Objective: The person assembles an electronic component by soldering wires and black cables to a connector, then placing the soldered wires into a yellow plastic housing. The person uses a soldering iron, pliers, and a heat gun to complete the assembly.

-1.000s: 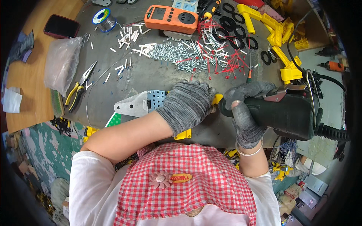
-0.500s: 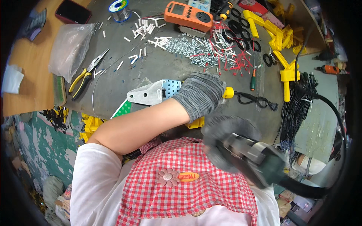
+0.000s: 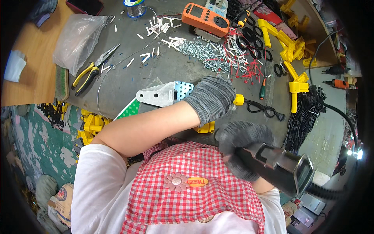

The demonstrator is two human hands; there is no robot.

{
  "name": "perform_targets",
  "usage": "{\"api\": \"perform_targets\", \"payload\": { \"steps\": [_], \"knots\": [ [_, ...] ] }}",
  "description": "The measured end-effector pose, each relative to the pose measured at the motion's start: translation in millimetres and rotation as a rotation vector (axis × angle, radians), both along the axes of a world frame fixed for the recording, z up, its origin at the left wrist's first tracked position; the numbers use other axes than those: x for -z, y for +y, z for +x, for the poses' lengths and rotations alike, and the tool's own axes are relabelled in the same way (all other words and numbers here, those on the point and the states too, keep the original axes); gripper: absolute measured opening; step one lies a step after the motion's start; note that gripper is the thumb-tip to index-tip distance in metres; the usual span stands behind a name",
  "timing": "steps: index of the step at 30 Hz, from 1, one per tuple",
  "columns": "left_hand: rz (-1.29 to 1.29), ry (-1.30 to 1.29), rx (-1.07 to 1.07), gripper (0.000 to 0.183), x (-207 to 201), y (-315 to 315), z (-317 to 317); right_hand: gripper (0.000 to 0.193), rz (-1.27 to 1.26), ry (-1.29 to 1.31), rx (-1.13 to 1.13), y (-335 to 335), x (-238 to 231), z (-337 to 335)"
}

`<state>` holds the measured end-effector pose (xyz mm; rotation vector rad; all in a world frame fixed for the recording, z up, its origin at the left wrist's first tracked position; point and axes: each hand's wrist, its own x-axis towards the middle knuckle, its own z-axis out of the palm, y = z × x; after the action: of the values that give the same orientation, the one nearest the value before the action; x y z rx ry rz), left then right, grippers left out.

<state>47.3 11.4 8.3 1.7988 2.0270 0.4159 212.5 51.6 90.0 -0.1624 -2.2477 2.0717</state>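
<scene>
My left hand [image 3: 213,99], in a grey striped glove, is closed round a plastic-pipe welder. This has a grey tapered heating plate [image 3: 156,94], a blue perforated guard [image 3: 183,89] and a yellow handle end [image 3: 239,100], with a black cord leading right. Most of its handle is hidden by the glove. Lower right, my gloved right hand [image 3: 243,146] is blurred by motion and wrapped round a black hand-held tool [image 3: 269,163]. A thick black ribbed cable runs from its metal-rimmed end; its exact kind is unclear. A yellow plastic part [image 3: 205,127] lies below my left wrist.
Screws and nuts [image 3: 212,56] lie in a heap on the grey bench with white and red pieces. Behind them stands an orange meter [image 3: 205,19]. Pliers [image 3: 95,70] and a plastic bag [image 3: 76,43] lie left; yellow handles [image 3: 298,87] and black cords [image 3: 306,121] right.
The view has shifted, so the bench's back items sit higher and farther right. My right hand has turned the black tool, bringing its metal-rimmed end into sight. My left hand keeps its hold.
</scene>
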Motion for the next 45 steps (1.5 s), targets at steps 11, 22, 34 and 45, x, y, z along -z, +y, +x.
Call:
{"api": "perform_targets", "payload": {
  "steps": [11, 22, 34, 45],
  "knots": [
    [-0.059, -0.197, -0.134, 0.063, -8.3, -68.6, -50.7, 0.028, -0.065, 0.135, -0.016, 0.2, -0.2, -17.2],
    [-0.101, -0.287, -0.235, 0.063, 4.7, -78.1, -51.0, 0.009, 0.334, 0.199, -0.386, 2.6, -0.1, -50.7],
    [0.203, -0.262, -0.221, 0.061, 20.6, -75.3, -46.3, 0.015, 0.632, -0.001, -0.370, -4.3, 21.3, -26.0],
    [-0.033, -0.311, -0.188, 0.067, -1.8, -70.6, -51.3, 0.039, -0.098, 0.219, 0.191, 33.6, 11.5, -83.1]
  ]
}}
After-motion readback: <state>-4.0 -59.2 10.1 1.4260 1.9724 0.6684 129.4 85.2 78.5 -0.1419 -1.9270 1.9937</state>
